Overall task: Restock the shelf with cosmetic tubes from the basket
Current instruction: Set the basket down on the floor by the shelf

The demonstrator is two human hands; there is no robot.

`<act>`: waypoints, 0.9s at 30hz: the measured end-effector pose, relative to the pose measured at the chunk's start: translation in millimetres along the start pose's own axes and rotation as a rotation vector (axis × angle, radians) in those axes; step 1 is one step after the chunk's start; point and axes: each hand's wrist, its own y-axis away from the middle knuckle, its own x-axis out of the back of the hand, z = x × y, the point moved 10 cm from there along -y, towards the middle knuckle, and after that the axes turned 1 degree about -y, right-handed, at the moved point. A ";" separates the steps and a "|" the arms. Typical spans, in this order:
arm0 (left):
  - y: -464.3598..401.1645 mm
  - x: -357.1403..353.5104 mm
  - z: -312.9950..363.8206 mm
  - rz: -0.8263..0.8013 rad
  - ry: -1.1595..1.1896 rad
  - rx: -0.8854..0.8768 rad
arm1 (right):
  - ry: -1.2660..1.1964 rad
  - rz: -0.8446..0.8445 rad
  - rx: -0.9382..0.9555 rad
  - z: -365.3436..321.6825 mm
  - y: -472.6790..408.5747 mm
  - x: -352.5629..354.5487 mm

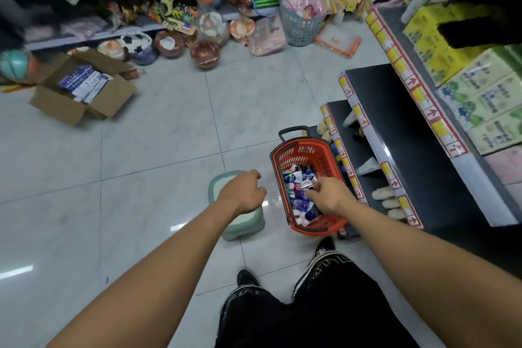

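A red plastic basket [323,155] stands on the floor against the dark shelf unit [401,133] on the right. Several blue, white and pink cosmetic tubes [299,198] lie piled inside it. My right hand [329,195] reaches down into the basket and its fingers pinch a silvery tube [306,184] on top of the pile. My left hand [245,192] hovers to the left of the basket, above a stool, with fingers loosely curled and holding nothing.
A pale green stool [243,223] stands left of the basket. An open cardboard box [82,87] with blue-white packs lies at far left. Balls, toys and a grey basket [299,25] crowd the back shelf's foot. My feet [324,247] stand just behind the red basket.
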 end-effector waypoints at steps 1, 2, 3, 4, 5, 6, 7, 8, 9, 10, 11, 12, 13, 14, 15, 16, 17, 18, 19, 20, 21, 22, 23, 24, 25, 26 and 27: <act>3.3 5.7 4.9 0.005 -0.019 -0.018 | 0.004 0.009 -0.004 0.2 5.1 3.4; 6.3 10.5 10.5 0.006 -0.036 -0.035 | 0.008 0.017 -0.012 0.3 11.6 8.4; 7.7 14.0 16.3 0.006 -0.051 -0.053 | 0.006 0.030 -0.014 0.4 16.9 14.0; 8.8 17.1 22.9 0.002 -0.066 -0.070 | -0.001 0.043 -0.016 1.2 22.6 20.1; 8.3 19.7 29.9 -0.003 -0.079 -0.085 | -0.009 0.056 -0.016 3.8 25.6 25.0; 7.3 22.4 38.2 -0.008 -0.094 -0.101 | -0.020 0.060 -0.019 7.1 28.1 29.1; 5.7 24.7 47.2 -0.013 -0.112 -0.119 | -0.032 0.061 -0.026 11.1 30.2 32.5; 3.1 26.7 57.1 -0.018 -0.132 -0.140 | -0.049 0.057 -0.043 15.8 31.2 35.7; -0.4 28.1 67.6 -0.026 -0.150 -0.164 | -0.067 0.055 -0.058 21.6 30.3 38.6; -4.4 29.4 78.2 -0.039 -0.165 -0.186 | -0.079 0.048 -0.072 27.7 28.5 41.0; -9.7 30.2 88.4 -0.055 -0.181 -0.204 | -0.092 0.045 -0.083 33.9 25.1 43.8; -16.0 31.2 99.3 -0.068 -0.203 -0.222 | -0.105 0.042 -0.092 39.7 22.2 47.4; -24.5 32.1 109.4 -0.080 -0.228 -0.235 | -0.118 0.039 -0.100 45.7 17.8 51.1; -32.7 33.5 120.1 -0.087 -0.254 -0.251 | -0.132 0.038 -0.111 52.5 12.9 54.6; -41.2 35.0 131.7 -0.093 -0.274 -0.268 | -0.151 0.035 -0.125 60.2 6.9 58.1; -48.9 37.1 144.4 -0.095 -0.288 -0.290 | -0.179 0.030 -0.145 68.1 0.5 61.5; -56.2 39.6 156.7 -0.096 -0.301 -0.311 | -0.212 0.030 -0.164 76.1 -6.5 64.7; -63.7 42.2 169.1 -0.096 -0.314 -0.329 | -0.244 0.036 -0.179 82.8 -14.1 69.4; -71.0 44.6 180.5 -0.100 -0.327 -0.340 | -0.274 0.042 -0.195 89.6 -21.3 73.6; -78.1 46.7 191.6 -0.108 -0.343 -0.347 | -0.304 0.048 -0.208 95.6 -27.9 77.2; -85.4 48.2 201.5 -0.116 -0.355 -0.349 | -0.333 0.051 -0.220 101.4 -33.4 79.9; -92.7 49.1 209.9 -0.126 -0.362 -0.344 | -0.358 0.054 -0.230 106.1 -36.6 83.0; -100.6 49.7 218.3 -0.133 -0.365 -0.338 | -0.381 0.058 -0.243 111.4 -39.8 85.5; -107.9 49.9 226.7 -0.138 -0.368 -0.335 | -0.397 0.057 -0.256 116.9 -41.2 87.9; -114.6 49.8 234.7 -0.143 -0.368 -0.333 | -0.410 0.054 -0.269 123.2 -42.9 89.5; -120.5 48.7 242.1 -0.152 -0.371 -0.331 | -0.418 0.051 -0.284 129.8 -43.4 91.5; -126.5 46.4 248.7 -0.167 -0.381 -0.331 | -0.426 0.054 -0.298 136.6 -43.8 93.3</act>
